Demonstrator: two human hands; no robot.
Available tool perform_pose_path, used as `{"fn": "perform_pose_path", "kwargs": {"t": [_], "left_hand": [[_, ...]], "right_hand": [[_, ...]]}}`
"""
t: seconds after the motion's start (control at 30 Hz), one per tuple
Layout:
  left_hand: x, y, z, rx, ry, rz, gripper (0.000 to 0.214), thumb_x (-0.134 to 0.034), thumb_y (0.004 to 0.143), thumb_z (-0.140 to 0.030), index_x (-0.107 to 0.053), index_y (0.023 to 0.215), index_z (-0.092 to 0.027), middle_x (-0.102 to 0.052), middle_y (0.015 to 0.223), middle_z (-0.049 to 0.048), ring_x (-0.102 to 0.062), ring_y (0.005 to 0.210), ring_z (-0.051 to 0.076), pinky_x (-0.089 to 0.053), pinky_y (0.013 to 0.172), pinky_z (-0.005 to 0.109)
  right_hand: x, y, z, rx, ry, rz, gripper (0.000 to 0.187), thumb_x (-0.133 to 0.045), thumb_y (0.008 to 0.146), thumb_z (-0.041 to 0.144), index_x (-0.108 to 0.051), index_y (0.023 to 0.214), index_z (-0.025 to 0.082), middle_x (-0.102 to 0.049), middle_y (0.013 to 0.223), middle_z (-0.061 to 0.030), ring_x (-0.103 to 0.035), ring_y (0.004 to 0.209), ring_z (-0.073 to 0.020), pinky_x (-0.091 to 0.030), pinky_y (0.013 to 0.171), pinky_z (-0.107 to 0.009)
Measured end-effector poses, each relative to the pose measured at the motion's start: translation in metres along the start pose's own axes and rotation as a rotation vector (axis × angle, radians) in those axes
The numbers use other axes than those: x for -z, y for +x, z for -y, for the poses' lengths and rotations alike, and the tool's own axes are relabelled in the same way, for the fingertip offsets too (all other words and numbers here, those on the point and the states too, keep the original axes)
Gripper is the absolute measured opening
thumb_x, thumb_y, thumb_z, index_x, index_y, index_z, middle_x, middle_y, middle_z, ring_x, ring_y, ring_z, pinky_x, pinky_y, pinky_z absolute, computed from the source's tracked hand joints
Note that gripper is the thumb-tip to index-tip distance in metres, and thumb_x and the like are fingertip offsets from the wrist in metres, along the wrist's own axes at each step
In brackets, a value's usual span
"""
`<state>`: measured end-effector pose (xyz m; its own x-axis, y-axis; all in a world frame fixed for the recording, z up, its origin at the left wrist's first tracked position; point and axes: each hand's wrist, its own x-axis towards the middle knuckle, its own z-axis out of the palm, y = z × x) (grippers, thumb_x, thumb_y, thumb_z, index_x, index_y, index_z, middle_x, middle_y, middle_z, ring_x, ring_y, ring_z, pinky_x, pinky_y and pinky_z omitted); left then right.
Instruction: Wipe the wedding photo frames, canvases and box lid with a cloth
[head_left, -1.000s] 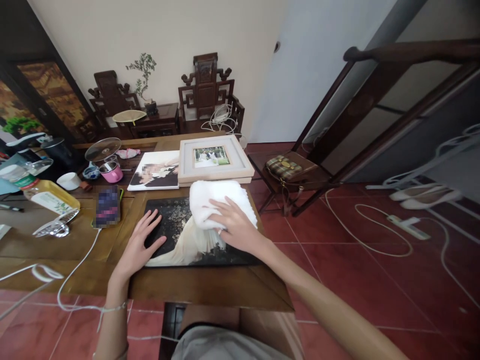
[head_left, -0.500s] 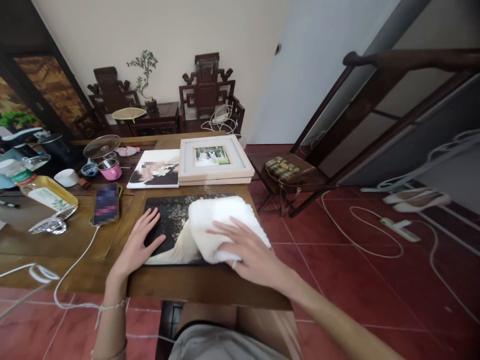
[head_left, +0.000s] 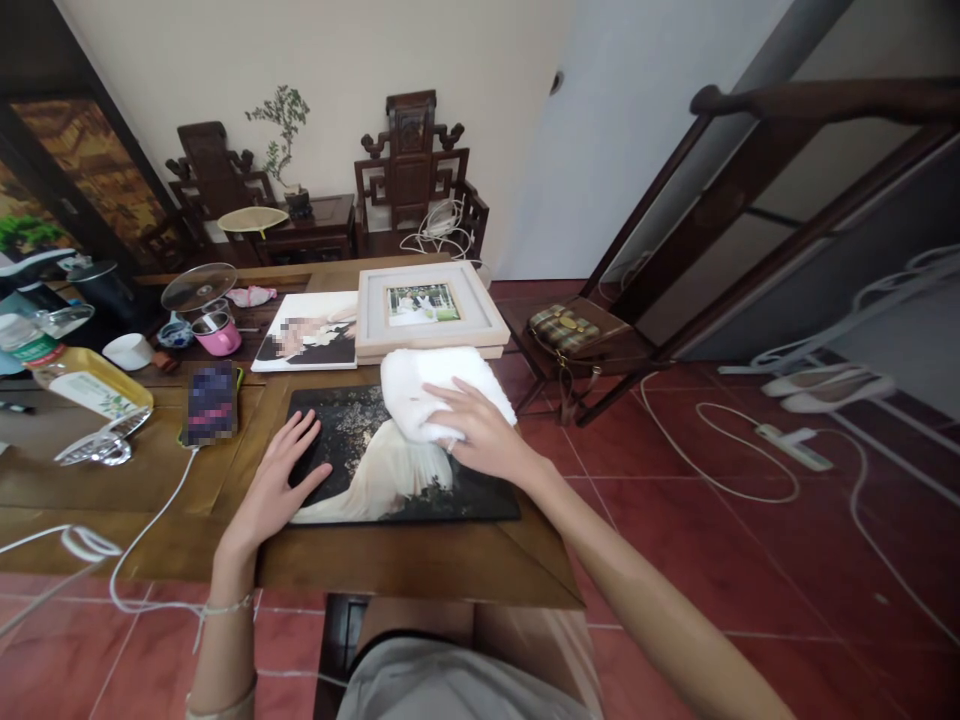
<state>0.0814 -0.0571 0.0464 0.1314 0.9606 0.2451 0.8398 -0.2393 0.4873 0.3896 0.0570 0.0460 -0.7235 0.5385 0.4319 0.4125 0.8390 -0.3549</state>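
Observation:
A dark photo panel [head_left: 405, 480] showing a pale gown lies flat on the wooden table [head_left: 420, 560] in front of me. My left hand [head_left: 281, 475] rests on its left edge, fingers spread and holding nothing. Under my right hand [head_left: 480, 430] is a white towel [head_left: 427, 385], bunched and pressed on the panel's upper right part, covering that corner. The fingers of this hand lie over the cloth, and the towel's far side comes close to the stacked frames behind it.
Behind the panel lie pale wooden picture frames [head_left: 480, 320] and a white-edged photo print [head_left: 307, 345]. To the left are a charging phone [head_left: 210, 405], an oil bottle [head_left: 90, 380], a hair claw clip [head_left: 109, 440] and a pink mug [head_left: 217, 335]. A chair with a plaid bag [head_left: 566, 330] stands right.
My right hand has moved the towel away from me, from the panel's lower right toward its far edge, uncovering the lower right part. My left hand has stayed in place.

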Motion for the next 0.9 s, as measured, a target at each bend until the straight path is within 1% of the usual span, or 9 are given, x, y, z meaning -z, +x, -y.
{"fn": "perform_pose_path", "kwargs": {"t": [0.13, 0.23, 0.33, 0.43, 0.57, 0.63, 0.73, 0.83, 0.9], "left_hand": [[0.0, 0.0, -0.001, 0.011, -0.006, 0.006, 0.056, -0.051, 0.095, -0.047, -0.04, 0.146, -0.026, -0.034, 0.155, 0.0068, -0.021, 0.147, 0.026, -0.022, 0.118, 0.051], [-0.001, 0.0, -0.001, 0.0, -0.002, 0.001, 0.056, -0.05, 0.095, -0.047, -0.039, 0.146, -0.026, -0.034, 0.155, 0.0068, -0.022, 0.146, 0.026, -0.022, 0.118, 0.051], [-0.001, 0.0, -0.002, -0.01, 0.013, -0.009, 0.056, -0.05, 0.095, -0.046, -0.039, 0.146, -0.026, -0.035, 0.155, 0.0068, -0.023, 0.146, 0.026, -0.024, 0.117, 0.051], [-0.002, -0.001, -0.002, -0.012, 0.018, -0.016, 0.056, -0.05, 0.095, -0.046, -0.039, 0.146, -0.026, -0.035, 0.155, 0.0067, -0.023, 0.146, 0.026, -0.024, 0.117, 0.051], [-0.002, -0.001, -0.002, -0.017, 0.011, -0.016, 0.055, -0.051, 0.095, -0.045, -0.04, 0.146, -0.026, -0.036, 0.155, 0.0065, -0.023, 0.146, 0.026, -0.023, 0.117, 0.052], [-0.002, -0.001, -0.002, -0.021, 0.007, -0.017, 0.055, -0.051, 0.095, -0.045, -0.041, 0.145, -0.025, -0.037, 0.154, 0.0066, -0.023, 0.146, 0.025, -0.023, 0.117, 0.051], [-0.002, -0.001, -0.002, -0.025, 0.0, -0.015, 0.055, -0.052, 0.095, -0.044, -0.041, 0.145, -0.025, -0.037, 0.154, 0.0068, -0.023, 0.146, 0.025, -0.023, 0.118, 0.051], [-0.002, -0.001, -0.002, -0.025, -0.006, -0.018, 0.054, -0.052, 0.095, -0.043, -0.041, 0.145, -0.025, -0.037, 0.154, 0.0065, -0.022, 0.146, 0.025, -0.023, 0.118, 0.051], [-0.002, -0.001, -0.003, -0.021, -0.011, -0.021, 0.054, -0.052, 0.095, -0.043, -0.041, 0.145, -0.025, -0.036, 0.154, 0.0062, -0.022, 0.146, 0.025, -0.023, 0.118, 0.051]], "right_hand": [[0.007, -0.029, 0.039, 0.029, 0.058, 0.083, 0.04, -0.049, 0.069, 0.005, -0.07, 0.097, 0.025, -0.057, 0.138, -0.0033, -0.037, 0.139, -0.0243, -0.016, 0.117, -0.055], [0.014, -0.052, 0.067, 0.084, 0.091, 0.161, 0.04, -0.048, 0.067, 0.004, -0.07, 0.093, 0.025, -0.052, 0.142, -0.001, -0.033, 0.141, -0.025, -0.015, 0.117, -0.056], [0.018, -0.062, 0.076, 0.124, 0.095, 0.203, 0.036, -0.048, 0.066, 0.004, -0.069, 0.089, 0.023, -0.052, 0.142, -0.0012, -0.033, 0.141, -0.0252, -0.017, 0.117, -0.056], [0.018, -0.058, 0.065, 0.117, 0.083, 0.198, 0.038, -0.048, 0.067, 0.004, -0.069, 0.091, 0.024, -0.052, 0.142, -0.0013, -0.034, 0.14, -0.0241, -0.02, 0.116, -0.054], [0.013, -0.036, 0.031, 0.07, 0.026, 0.113, 0.035, -0.049, 0.073, 0.006, -0.069, 0.096, 0.023, -0.055, 0.14, -0.0074, -0.038, 0.138, -0.0241, -0.022, 0.116, -0.054], [0.01, -0.022, 0.012, 0.049, 0.008, 0.07, 0.031, -0.05, 0.078, 0.01, -0.069, 0.099, 0.022, -0.059, 0.135, -0.0107, -0.043, 0.135, -0.0244, -0.025, 0.114, -0.053], [0.004, -0.002, -0.009, 0.012, 0.013, 0.038, 0.028, -0.049, 0.083, 0.015, -0.069, 0.1, 0.023, -0.067, 0.123, -0.0095, -0.046, 0.132, -0.0251, -0.028, 0.112, -0.054], [-0.001, 0.01, -0.017, -0.03, 0.011, 0.011, 0.026, -0.05, 0.083, 0.016, -0.069, 0.099, 0.023, -0.068, 0.119, -0.0094, -0.048, 0.131, -0.0265, -0.03, 0.11, -0.055], [-0.003, 0.01, -0.014, -0.051, -0.008, -0.025, 0.025, -0.05, 0.082, 0.016, -0.069, 0.098, 0.022, -0.068, 0.12, -0.0109, -0.048, 0.13, -0.027, -0.03, 0.11, -0.055]]}}
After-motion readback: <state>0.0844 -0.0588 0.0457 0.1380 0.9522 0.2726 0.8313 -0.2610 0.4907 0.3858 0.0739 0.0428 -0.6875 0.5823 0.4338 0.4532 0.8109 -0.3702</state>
